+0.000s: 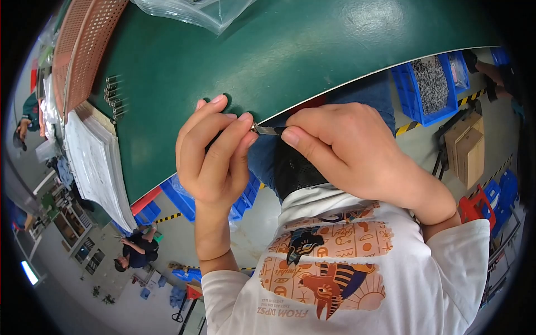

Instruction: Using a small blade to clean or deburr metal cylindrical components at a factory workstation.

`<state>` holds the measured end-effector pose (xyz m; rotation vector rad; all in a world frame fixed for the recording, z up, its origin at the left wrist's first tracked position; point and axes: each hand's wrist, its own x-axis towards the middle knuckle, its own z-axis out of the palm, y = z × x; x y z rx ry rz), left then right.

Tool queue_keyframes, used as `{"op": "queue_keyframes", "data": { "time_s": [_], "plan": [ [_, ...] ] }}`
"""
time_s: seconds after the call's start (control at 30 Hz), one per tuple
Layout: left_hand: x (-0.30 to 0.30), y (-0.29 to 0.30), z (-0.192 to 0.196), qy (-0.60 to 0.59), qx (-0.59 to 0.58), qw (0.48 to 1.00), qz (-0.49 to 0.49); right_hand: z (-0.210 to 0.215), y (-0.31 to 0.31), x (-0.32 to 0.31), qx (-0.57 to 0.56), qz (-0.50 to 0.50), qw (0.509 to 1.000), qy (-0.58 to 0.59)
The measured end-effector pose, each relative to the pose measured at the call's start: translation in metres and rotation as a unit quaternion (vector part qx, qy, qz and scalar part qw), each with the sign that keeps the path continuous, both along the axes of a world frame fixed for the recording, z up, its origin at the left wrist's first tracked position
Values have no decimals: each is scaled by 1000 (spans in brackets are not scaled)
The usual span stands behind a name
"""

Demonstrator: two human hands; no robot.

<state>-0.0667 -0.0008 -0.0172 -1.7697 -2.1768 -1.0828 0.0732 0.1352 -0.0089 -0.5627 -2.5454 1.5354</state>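
Note:
Just off the edge of the green table, my left hand (215, 153) pinches a small shiny metal piece (254, 128) between thumb and index finger, with its other fingers curled loosely. My right hand (352, 151) is closed on a flat, grey, blade-like metal tool (269, 131). Its handle end is hidden in my fingers. The tool's tip meets the small piece at my left fingertips; how the two touch is too small to make out. Several thin metal parts (114, 100) lie in a row on the table to the left.
A pink perforated basket (84, 53) and a stack of papers (97, 164) border the green table (268, 61) at left. A clear plastic bag (201, 11) lies at the far side. Blue bins (422, 114) with metal parts and cardboard (468, 148) stand right. Other people are in the background.

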Motion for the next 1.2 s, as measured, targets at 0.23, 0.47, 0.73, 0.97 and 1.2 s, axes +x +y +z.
{"op": "queue_keyframes", "data": {
  "time_s": [0.23, 0.47, 0.73, 0.97, 1.2],
  "plan": [
    [0, -1, 0, 13, -6, 1000, -1, 4, -4, 3, 94, -12, 995, -2],
    [0, 0, 1, 24, -10, 1000, -6, 2, -9, 3, 172, -29, 984, 25],
    [-2, 1, -1, 26, -3, 1000, -10, -7, -7, 6, 167, -34, 985, 38],
    [1, -4, -2, -193, 110, 975, -10, 12, 9, 14, 71, 1, 996, 51],
    [47, 5, 15, -638, 224, 730, -98, 23, 9, -4, -159, -27, 976, 148]
  ]
}}
